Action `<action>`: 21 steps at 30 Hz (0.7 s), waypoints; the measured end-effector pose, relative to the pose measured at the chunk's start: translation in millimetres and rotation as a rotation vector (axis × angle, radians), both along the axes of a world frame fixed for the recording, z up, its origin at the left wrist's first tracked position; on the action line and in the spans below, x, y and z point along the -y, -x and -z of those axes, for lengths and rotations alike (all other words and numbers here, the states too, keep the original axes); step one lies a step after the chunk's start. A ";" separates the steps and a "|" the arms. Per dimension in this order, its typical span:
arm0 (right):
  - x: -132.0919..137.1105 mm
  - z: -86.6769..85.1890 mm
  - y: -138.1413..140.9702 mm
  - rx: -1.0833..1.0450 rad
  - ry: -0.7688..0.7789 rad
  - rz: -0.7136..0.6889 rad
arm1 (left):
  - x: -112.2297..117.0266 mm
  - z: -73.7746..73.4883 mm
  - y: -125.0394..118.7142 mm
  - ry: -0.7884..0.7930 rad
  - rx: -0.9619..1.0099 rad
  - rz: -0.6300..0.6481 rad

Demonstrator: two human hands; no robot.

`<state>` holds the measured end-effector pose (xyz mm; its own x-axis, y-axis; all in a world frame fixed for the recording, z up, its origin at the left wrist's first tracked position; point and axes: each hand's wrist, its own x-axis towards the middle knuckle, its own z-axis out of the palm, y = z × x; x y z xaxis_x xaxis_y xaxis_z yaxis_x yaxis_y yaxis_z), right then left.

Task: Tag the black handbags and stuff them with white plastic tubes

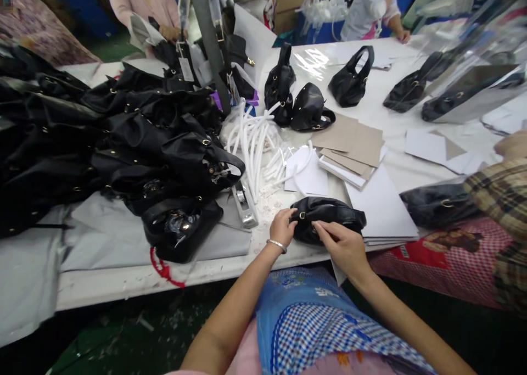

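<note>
In the head view, the left hand [283, 227] has its fingers curled around the left end of a small black leather handbag [334, 213] and pinches it. The right hand [343, 247] keeps its fingers close together, tips on the bag's near edge; if they grip, I cannot tell. The bag lies on the white tabletop [123, 279], between both hands. Just behind the fingers are white plastic tubes [251, 139], and to their right a stack of white cardboard sheets [381, 207].

Bright even overhead light, white glare on the table [382, 119] top center, floor beneath in deep shadow. Lower-center black handbag [329, 216] sharp; plastic bags [473, 89] upper right smeared, frame edges bowed.
</note>
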<state>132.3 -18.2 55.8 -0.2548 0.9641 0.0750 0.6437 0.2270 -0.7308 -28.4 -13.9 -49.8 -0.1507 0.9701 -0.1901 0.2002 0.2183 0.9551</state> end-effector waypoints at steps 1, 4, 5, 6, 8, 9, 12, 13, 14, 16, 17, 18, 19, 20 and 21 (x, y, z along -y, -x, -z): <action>-1.1 -3.4 -0.1 0.030 -0.023 -0.012 | -2.4 3.3 -2.2 -0.030 -0.079 0.031; -2.4 -12.9 0.4 0.098 -0.073 -0.026 | -8.7 8.0 -7.2 -0.069 -0.158 0.077; -2.4 -15.5 1.0 0.115 -0.086 -0.028 | -10.0 8.4 -7.9 -0.078 -0.154 0.076; -2.5 -17.5 1.7 0.131 -0.098 -0.029 | -10.6 8.6 -8.1 -0.088 -0.143 0.070; -2.7 -19.6 3.7 0.158 -0.116 -0.026 | -10.3 8.6 -7.6 -0.101 -0.107 0.054; -2.8 -19.6 4.8 0.172 -0.120 -0.025 | -9.5 8.6 -7.2 -0.102 -0.083 0.050; -2.9 -16.2 7.5 0.216 -0.115 -0.027 | -6.7 8.1 -7.2 -0.080 0.013 0.010; -2.8 -14.4 8.1 0.230 -0.111 -0.027 | -6.2 7.6 -7.6 -0.070 0.043 -0.011; -2.6 -12.5 8.4 0.242 -0.108 -0.025 | -5.9 7.0 -8.1 -0.063 0.066 -0.028; -1.9 -8.9 8.7 0.254 -0.106 -0.018 | -6.1 5.6 -9.2 -0.054 0.091 -0.045; -1.5 -7.4 8.8 0.258 -0.105 -0.015 | -6.6 4.9 -9.5 -0.052 0.097 -0.042; -1.2 -6.0 8.9 0.262 -0.103 -0.013 | -7.1 4.3 -9.6 -0.048 0.101 -0.039; -0.9 -4.7 9.0 0.265 -0.102 -0.011 | -7.6 3.9 -9.5 -0.042 0.109 -0.034; -0.7 -3.4 9.3 0.268 -0.101 -0.009 | -8.2 3.8 -9.2 -0.036 0.116 -0.029; -0.6 -2.2 9.6 0.272 -0.102 -0.005 | -8.6 3.9 -8.7 -0.031 0.123 -0.025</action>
<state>122.7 -17.6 58.0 -0.2838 0.9536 0.1000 0.8115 0.2944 -0.5048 -19.7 -5.3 -53.7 -0.1521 0.9721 -0.1785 0.0759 0.1916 0.9785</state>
